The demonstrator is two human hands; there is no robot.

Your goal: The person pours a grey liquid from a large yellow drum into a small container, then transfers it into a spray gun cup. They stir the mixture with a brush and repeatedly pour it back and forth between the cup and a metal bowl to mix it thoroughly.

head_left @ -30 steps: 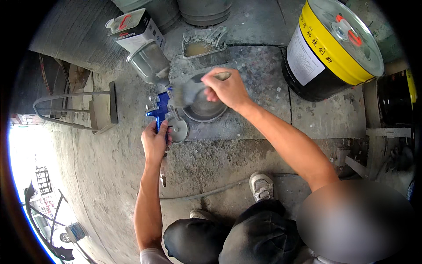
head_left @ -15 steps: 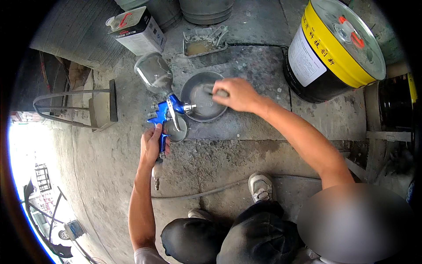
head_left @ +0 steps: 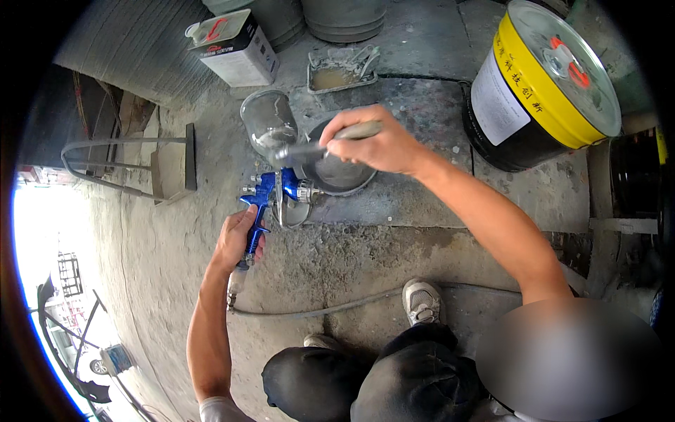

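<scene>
My left hand [head_left: 240, 238] is wrapped round the grip of a blue spray gun [head_left: 266, 188], held with its nozzle pointing right. A see-through grey cup [head_left: 269, 121] sits above the gun body, with some greyish residue inside. In my right hand [head_left: 376, 146] is a brush with a pale handle [head_left: 361, 130]. Its head points left, blurred by motion, in front of the lower part of the cup; whether it touches cannot be told. Beneath the right hand stands a round dark basin [head_left: 344, 184] holding grey liquid. A round lid-like disc [head_left: 298, 213] lies partly hidden behind the gun.
Farther off stand a rectangular tin [head_left: 242, 60], a messy tray [head_left: 341, 79] with murky liquid, and buckets [head_left: 344, 20]. A large yellow and black drum [head_left: 538, 91] is at the right. A metal frame [head_left: 126, 158] is on the left. A hose [head_left: 337, 307] crosses the floor before my shoes.
The brush has come up out of the basin and moved left to the cup and gun. The gun's lower end has swung slightly left in my left hand. The whole view has shifted a little.
</scene>
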